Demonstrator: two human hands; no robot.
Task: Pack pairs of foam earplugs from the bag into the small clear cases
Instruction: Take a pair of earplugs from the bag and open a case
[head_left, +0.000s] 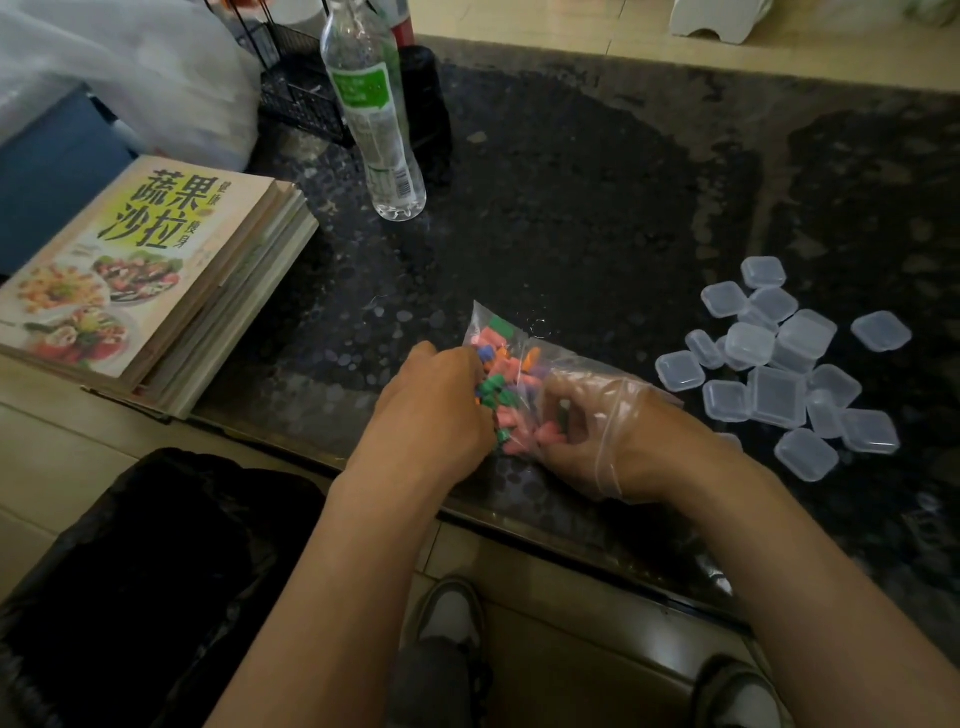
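The dark speckled counter (597, 208) is cut off at the right. Near its front edge lies a thin, crinkled clear plastic bag (488, 322) of small earplugs (511, 374) in pink, green, orange and blue. The left hand (431, 410) curls over the bag's side and grips it, fingertips hidden. The right hand (613, 426) is inside the bag, fingers bent among the earplugs; whether it holds any cannot be told. Square, round-cornered clear cases (774, 364) are heaped to the right.

Top book (140, 260) cover reads 蔬果沙拉; bottle (376, 119) green label unreadable.
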